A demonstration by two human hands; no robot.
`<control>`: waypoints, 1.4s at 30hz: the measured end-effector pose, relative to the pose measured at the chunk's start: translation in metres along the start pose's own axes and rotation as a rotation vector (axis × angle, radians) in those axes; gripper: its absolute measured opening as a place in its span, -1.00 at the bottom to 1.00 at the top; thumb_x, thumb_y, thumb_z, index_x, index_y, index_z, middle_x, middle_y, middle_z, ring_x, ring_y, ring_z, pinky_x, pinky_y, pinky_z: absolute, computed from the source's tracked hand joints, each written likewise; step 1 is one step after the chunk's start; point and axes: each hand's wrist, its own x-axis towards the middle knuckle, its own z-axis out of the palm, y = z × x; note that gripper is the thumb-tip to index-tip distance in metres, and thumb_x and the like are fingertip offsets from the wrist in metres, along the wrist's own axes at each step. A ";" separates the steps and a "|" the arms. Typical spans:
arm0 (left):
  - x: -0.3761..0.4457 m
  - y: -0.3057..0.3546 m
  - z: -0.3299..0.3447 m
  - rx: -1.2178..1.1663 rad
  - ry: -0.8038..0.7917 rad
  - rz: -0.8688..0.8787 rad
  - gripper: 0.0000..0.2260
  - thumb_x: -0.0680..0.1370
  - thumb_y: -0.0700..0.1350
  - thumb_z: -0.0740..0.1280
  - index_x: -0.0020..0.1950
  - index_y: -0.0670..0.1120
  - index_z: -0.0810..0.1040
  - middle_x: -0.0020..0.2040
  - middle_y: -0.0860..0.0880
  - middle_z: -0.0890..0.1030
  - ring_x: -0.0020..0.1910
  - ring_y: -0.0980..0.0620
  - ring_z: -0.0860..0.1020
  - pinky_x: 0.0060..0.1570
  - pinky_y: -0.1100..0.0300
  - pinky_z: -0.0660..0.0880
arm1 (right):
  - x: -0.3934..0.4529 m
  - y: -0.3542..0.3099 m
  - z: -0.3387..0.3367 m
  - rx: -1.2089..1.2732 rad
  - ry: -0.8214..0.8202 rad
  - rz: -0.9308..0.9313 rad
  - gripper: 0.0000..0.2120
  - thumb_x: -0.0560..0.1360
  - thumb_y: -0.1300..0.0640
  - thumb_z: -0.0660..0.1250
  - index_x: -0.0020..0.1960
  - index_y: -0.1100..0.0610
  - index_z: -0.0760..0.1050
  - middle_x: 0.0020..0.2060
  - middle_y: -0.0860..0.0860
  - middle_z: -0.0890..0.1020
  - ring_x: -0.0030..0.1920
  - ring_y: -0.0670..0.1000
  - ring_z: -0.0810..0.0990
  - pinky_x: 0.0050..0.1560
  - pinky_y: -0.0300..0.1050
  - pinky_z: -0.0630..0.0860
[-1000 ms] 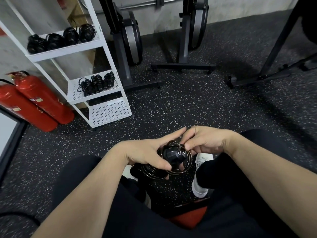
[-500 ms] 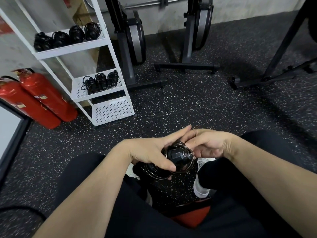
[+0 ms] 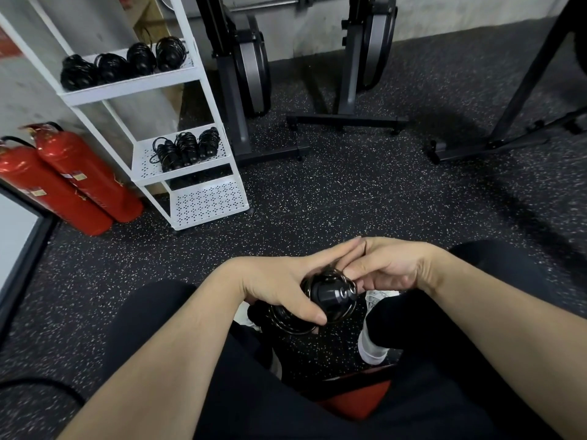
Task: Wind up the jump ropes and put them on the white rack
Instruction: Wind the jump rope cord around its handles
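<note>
- Left hand [image 3: 279,285]: it grips the jump rope [image 3: 328,295] across the handle barrel, thumb over the near side. Keep this grip fixed as the anchor; judged from the frame, the coils will spring loose if it relaxes.
- Right hand [image 3: 389,269]: its fingers pinch the cord loops at the far side of the handle end. Which strand is the free tail cannot be told. Feed each turn flat against the previous one and keep light tension on it.
- Rope position: the bundle sits between the knees, held above the floor [image 3: 349,192], with one wide loop hanging under the left hand. Gather that loop in before finishing, as it is likely to snag.
- Securing: tuck the tail under a turn so the bundle holds its shape when released.
- White rack [image 3: 209,203]: it stands ahead and to the left, well apart from the hands, beside two red fire extinguishers [image 3: 73,182]. The top shelf carries four wound bundles, the middle shelf three; the bottom shelf shows bare panel. Judged free space: the middle shelf's left part or the bottom shelf.
</note>
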 end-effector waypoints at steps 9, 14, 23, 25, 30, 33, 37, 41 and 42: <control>0.005 -0.005 -0.001 0.007 0.121 -0.038 0.07 0.33 0.11 0.50 0.60 0.42 -0.17 0.65 0.26 0.08 0.52 0.24 0.30 0.46 0.21 0.36 | -0.002 -0.006 0.006 -0.007 0.091 0.003 -0.59 0.32 0.04 0.65 0.08 0.20 0.70 0.00 0.17 0.70 0.03 0.23 0.51 0.13 0.12 0.42; 0.006 -0.013 -0.005 -0.019 0.243 -0.098 0.01 0.33 0.13 0.52 0.53 0.54 -0.10 0.57 0.19 0.29 0.43 0.18 0.43 0.45 0.16 0.38 | -0.006 -0.004 -0.001 -0.002 0.123 -0.072 -0.75 0.56 0.14 0.35 0.20 0.09 0.69 0.17 0.12 0.68 0.16 0.19 0.50 0.28 0.23 0.40; 0.012 -0.025 -0.006 -0.170 0.444 -0.195 -0.22 0.50 -0.06 0.53 0.60 0.28 0.21 0.30 0.05 0.61 0.12 0.00 0.69 0.14 0.07 0.63 | 0.007 -0.007 0.011 -0.303 0.342 -0.316 -0.74 0.55 0.20 0.44 0.13 -0.03 0.45 0.11 0.21 0.67 0.07 0.16 0.64 0.28 0.32 0.50; 0.012 -0.027 -0.007 -0.242 0.476 -0.205 -0.46 0.55 -0.16 0.49 0.40 0.26 0.41 0.12 -0.03 0.68 -0.04 -0.06 0.72 -0.02 0.05 0.67 | 0.013 -0.005 0.011 -0.417 0.338 -0.351 -0.73 0.47 0.07 0.52 0.11 -0.09 0.54 0.14 0.13 0.67 0.10 0.38 0.61 0.16 0.49 0.47; 0.017 -0.036 -0.010 -0.276 0.528 -0.215 -0.58 0.52 -0.11 0.52 0.24 0.32 0.51 0.06 -0.07 0.71 -0.09 -0.06 0.71 -0.06 0.00 0.67 | 0.018 -0.004 0.009 -0.501 0.486 -0.323 -0.81 0.41 0.02 0.57 0.02 -0.15 0.73 0.13 -0.19 0.68 0.18 0.04 0.65 0.36 0.17 0.47; 0.022 -0.041 -0.013 -0.266 0.584 -0.223 -0.56 0.52 -0.09 0.52 0.34 0.19 0.52 -0.03 -0.06 0.72 -0.14 -0.07 0.70 -0.03 -0.07 0.66 | 0.019 -0.007 0.004 -0.538 0.656 -0.363 -0.90 0.45 0.10 0.55 -0.07 -0.09 0.75 0.11 -0.28 0.66 0.08 -0.30 0.60 0.24 -0.25 0.47; 0.029 -0.042 -0.018 -0.254 0.676 -0.214 -0.62 0.50 -0.05 0.52 0.25 0.24 0.54 -0.09 -0.02 0.71 -0.18 -0.03 0.69 -0.09 -0.06 0.66 | 0.024 -0.011 -0.001 -0.841 0.756 -0.402 -0.94 0.52 0.07 0.48 -0.05 -0.01 0.73 0.08 -0.30 0.58 0.14 -0.25 0.54 0.25 -0.38 0.35; 0.037 -0.039 -0.024 -0.179 0.750 -0.260 -0.62 0.46 0.07 0.53 0.22 0.30 0.51 -0.04 0.09 0.70 -0.16 0.09 0.67 -0.13 0.09 0.63 | 0.035 -0.011 -0.004 -0.913 0.806 -0.414 -0.95 0.55 0.08 0.44 -0.04 -0.01 0.69 0.02 -0.32 0.51 0.16 -0.20 0.43 0.21 -0.49 0.21; 0.039 -0.039 -0.025 -0.166 0.768 -0.266 -0.59 0.47 0.06 0.52 0.25 0.29 0.50 -0.03 0.10 0.69 -0.16 0.10 0.66 -0.12 0.11 0.62 | 0.039 -0.011 -0.004 -0.903 0.797 -0.405 -0.95 0.55 0.09 0.45 -0.04 0.00 0.69 0.01 -0.31 0.51 0.15 -0.20 0.43 0.18 -0.53 0.20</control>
